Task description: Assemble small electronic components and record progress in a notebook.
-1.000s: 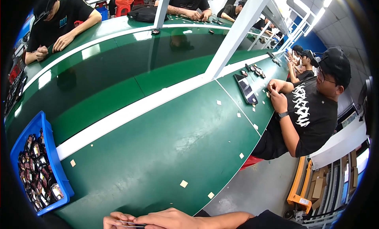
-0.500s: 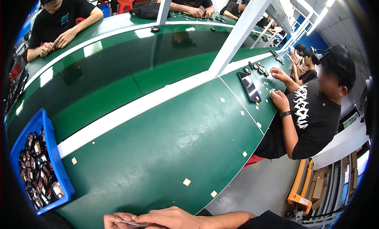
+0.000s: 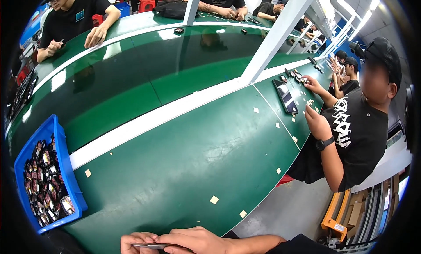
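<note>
At the near edge of the green table [image 3: 175, 166], my left hand [image 3: 135, 242] and my right hand [image 3: 193, 240] come together. Both are closed on a thin, flat grey object [image 3: 148, 245], seen nearly edge-on, so its kind does not show. My right fingers lie over its right part, while the left fingers grip its other end. The lower parts of both hands are cut off by the frame's edge. Beyond them on the tabletop lie small cream square pieces [image 3: 214, 200], the closest a short way ahead of my right hand.
A blue bin [image 3: 72, 179] full of small black electronic-looking parts [image 3: 46, 184] stands at the left. A white divider and post [image 3: 267, 48] cross the table. At the right, a co-worker [image 3: 351, 135] sits by a black phone [image 3: 285, 96] and small parts. Others sit opposite.
The view has shifted slightly, moving the scene a little rightward. My hands keep hold of the flat object. The co-worker's near hand has lifted, and the person opposite has spread their hands apart.
</note>
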`<state>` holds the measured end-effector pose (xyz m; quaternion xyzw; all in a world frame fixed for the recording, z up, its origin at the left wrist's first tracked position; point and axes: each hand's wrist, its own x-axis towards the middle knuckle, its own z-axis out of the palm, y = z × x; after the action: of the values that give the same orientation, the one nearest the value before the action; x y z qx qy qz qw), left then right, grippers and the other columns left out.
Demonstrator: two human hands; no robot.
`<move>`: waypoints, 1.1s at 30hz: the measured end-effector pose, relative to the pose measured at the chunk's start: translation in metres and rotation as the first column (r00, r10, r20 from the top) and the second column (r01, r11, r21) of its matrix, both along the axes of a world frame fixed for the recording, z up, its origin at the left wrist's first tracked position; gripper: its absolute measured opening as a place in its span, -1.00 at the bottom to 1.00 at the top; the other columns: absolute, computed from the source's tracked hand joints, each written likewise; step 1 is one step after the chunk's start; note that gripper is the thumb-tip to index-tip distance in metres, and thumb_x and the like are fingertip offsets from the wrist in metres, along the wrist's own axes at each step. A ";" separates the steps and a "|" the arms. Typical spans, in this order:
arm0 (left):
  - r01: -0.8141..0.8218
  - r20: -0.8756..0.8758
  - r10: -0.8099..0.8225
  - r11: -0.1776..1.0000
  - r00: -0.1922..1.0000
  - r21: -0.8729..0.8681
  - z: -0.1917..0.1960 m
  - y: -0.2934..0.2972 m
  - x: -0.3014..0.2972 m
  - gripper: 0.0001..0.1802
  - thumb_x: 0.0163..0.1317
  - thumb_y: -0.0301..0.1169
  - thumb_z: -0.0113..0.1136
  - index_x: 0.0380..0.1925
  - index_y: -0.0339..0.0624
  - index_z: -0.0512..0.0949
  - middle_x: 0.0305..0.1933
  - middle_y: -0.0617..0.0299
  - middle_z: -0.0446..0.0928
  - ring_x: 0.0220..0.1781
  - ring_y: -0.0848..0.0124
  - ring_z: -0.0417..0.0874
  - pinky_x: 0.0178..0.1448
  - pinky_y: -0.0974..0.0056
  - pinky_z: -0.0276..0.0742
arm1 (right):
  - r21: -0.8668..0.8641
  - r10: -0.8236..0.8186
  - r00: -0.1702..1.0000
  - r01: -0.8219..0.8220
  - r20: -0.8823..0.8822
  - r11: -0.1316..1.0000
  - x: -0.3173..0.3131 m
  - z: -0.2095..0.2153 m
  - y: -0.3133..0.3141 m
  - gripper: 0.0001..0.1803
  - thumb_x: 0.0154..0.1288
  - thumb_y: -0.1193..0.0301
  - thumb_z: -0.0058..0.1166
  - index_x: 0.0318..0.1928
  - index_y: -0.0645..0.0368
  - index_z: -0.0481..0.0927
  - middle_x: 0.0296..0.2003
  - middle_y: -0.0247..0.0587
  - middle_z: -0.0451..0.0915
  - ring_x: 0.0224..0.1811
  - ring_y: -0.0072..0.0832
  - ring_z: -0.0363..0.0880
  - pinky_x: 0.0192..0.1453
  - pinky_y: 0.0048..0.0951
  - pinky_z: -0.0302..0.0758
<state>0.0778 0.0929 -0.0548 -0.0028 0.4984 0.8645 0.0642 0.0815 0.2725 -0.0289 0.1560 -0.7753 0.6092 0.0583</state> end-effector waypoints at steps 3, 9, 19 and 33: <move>0.005 0.038 -0.005 1.000 0.999 -0.007 -0.003 -0.001 0.001 -0.72 0.41 -0.36 0.33 -0.09 -0.26 0.44 -0.04 0.04 0.56 0.03 0.21 0.62 0.11 0.16 0.63 | 0.002 -0.001 1.000 0.001 -0.006 1.000 -0.002 -0.002 0.000 -0.73 0.39 0.41 0.24 0.03 0.24 0.61 -0.32 -0.07 0.62 -0.39 -0.13 0.65 -0.35 -0.25 0.56; 0.013 -0.085 -0.023 0.993 0.996 -0.121 0.001 0.002 0.008 -0.71 0.38 -0.38 0.35 -0.07 -0.27 0.46 -0.07 0.06 0.58 0.05 0.18 0.65 0.16 0.13 0.64 | -0.012 0.009 1.000 -0.009 0.025 1.000 0.005 0.001 0.001 -0.73 0.39 0.39 0.25 0.01 0.24 0.60 -0.34 -0.08 0.61 -0.41 -0.14 0.64 -0.37 -0.26 0.55; 0.005 -0.124 -0.035 0.972 0.992 -0.235 0.003 0.005 0.008 -0.75 0.39 -0.45 0.34 -0.06 -0.32 0.52 0.07 0.04 0.55 0.02 0.29 0.67 0.13 0.25 0.62 | 0.034 -0.004 0.998 0.002 0.063 0.999 0.010 0.001 -0.002 -0.71 0.39 0.51 0.19 0.09 0.27 0.59 -0.23 0.00 0.62 -0.28 -0.04 0.66 -0.24 -0.21 0.57; 0.045 -0.144 -0.090 0.956 0.985 -0.289 0.010 0.012 0.017 -0.76 0.38 -0.62 0.25 0.02 -0.37 0.51 0.15 0.01 0.49 0.14 0.25 0.63 0.28 0.21 0.56 | 0.242 -0.394 0.910 0.413 -0.127 0.878 0.012 0.007 0.049 -0.63 0.21 0.60 0.33 0.05 0.24 0.67 -0.09 -0.15 0.56 -0.29 -0.54 0.62 -0.38 -0.57 0.57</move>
<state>0.0951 0.1047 -0.0453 0.0725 0.6211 0.7786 0.0534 0.0935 0.3212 -0.0215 0.0197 -0.8620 0.4690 0.1913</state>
